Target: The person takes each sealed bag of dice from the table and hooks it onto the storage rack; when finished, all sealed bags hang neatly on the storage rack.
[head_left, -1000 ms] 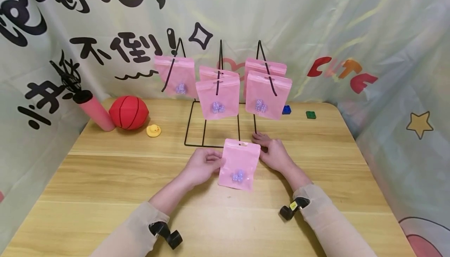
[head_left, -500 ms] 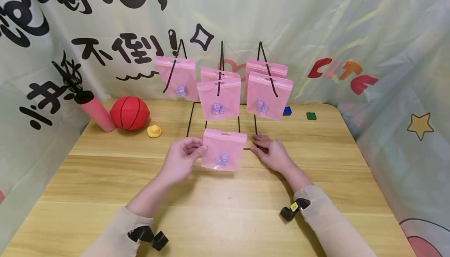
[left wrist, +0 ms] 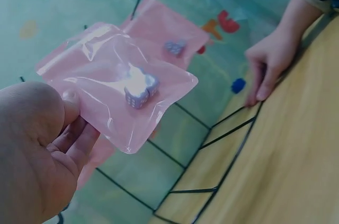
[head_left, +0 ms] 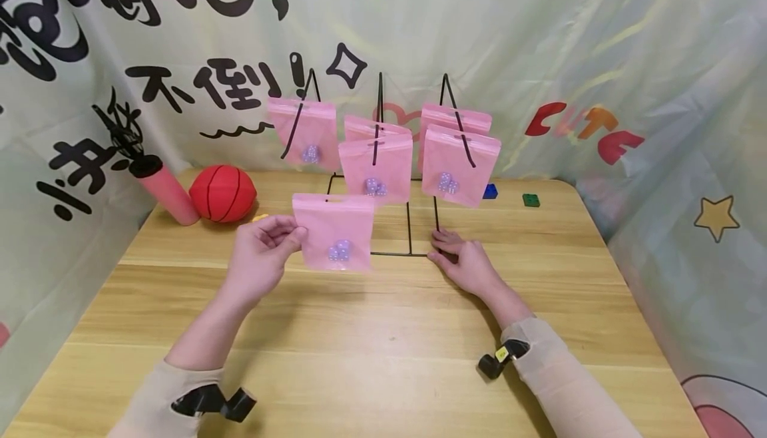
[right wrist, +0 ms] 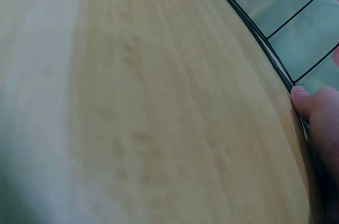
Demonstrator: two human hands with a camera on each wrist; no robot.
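My left hand (head_left: 259, 258) pinches the left edge of a pink zip bag (head_left: 320, 228) between thumb and fingers, holding it upright above the table. Purple dice (left wrist: 139, 92) show through its front. Behind it stands a black wire display rack (head_left: 403, 254) with three arms. One pink bag (head_left: 302, 125) hangs on the left arm. Two hang on the middle arm, the front bag (head_left: 359, 162) covering most of the other, and two on the right, where the front bag (head_left: 434, 152) overlaps the rear. At the base's front right corner, my right hand (head_left: 470, 266) grips the wire with thumb and fingers.
On the wooden table (head_left: 383, 365), a red ball (head_left: 223, 193) and a pink vase (head_left: 170, 193) stand at the back left. The held bag and hand mostly cover a yellow duck (head_left: 260, 217). Blue (head_left: 490, 192) and green (head_left: 530, 200) toy bricks lie at the back right.
My left hand has lifted the pink bag and carried it left and away from me, from the rack's front to before its left arm. The right hand stays at the rack's corner.
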